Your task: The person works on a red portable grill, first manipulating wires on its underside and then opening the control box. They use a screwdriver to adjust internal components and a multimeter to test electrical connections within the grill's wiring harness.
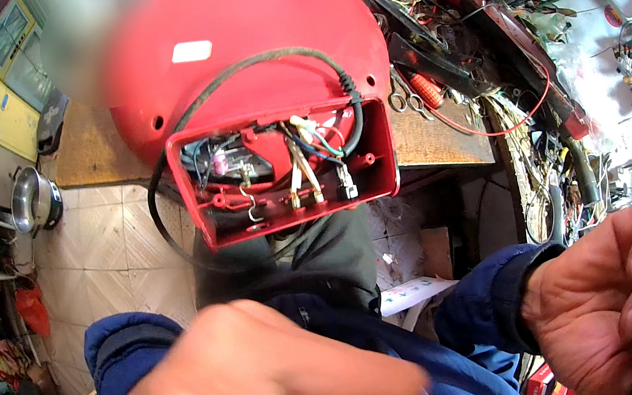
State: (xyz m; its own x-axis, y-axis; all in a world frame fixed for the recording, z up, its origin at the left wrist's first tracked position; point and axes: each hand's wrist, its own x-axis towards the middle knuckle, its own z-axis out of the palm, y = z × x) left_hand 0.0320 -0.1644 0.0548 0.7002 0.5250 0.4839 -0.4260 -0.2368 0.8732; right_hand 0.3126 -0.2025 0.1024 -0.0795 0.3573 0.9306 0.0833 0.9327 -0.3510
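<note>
The left hand point(254, 381), near and blurred, is curled shut on nothing visible. Beyond and between both hands sits the red appliance point(243, 52), its open wiring compartment point(287, 173) facing near. The right hand point(613, 299) is loosely curled, empty.

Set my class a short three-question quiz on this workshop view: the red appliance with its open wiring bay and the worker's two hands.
1. True or false: the cover is off the wiring compartment of the red appliance.
2. Which cable loops over the appliance body into the compartment? A. black cable B. yellow hose C. white rope
3. Fill the gap: both sleeves are ____ in colour.

Key
1. True: wires and terminals lie exposed.
2. A: the black cable arcs over the shell and enters at the compartment's upper right corner.
3. Blue. The left hand is blurred and close to the camera; the right hand is curled at the frame's right edge. Neither touches the appliance.
</note>
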